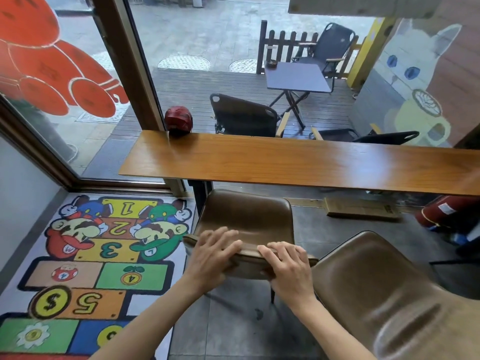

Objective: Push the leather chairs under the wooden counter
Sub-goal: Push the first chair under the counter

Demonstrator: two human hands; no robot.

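Observation:
A brown leather chair (246, 216) stands in front of the long wooden counter (298, 162), its seat front just at the counter's near edge. My left hand (210, 253) and my right hand (288, 268) both rest on the top of its backrest, fingers curled over the edge. A second brown leather chair (384, 294) stands to the right, closer to me and clear of the counter, turned at an angle.
A colourful hopscotch rug (85, 268) covers the floor at left. A red helmet (178, 120) sits at the counter's far left end. A cardboard box (361, 207) and a red cylinder (446, 211) lie on the floor under the counter at right. Glass windows stand behind.

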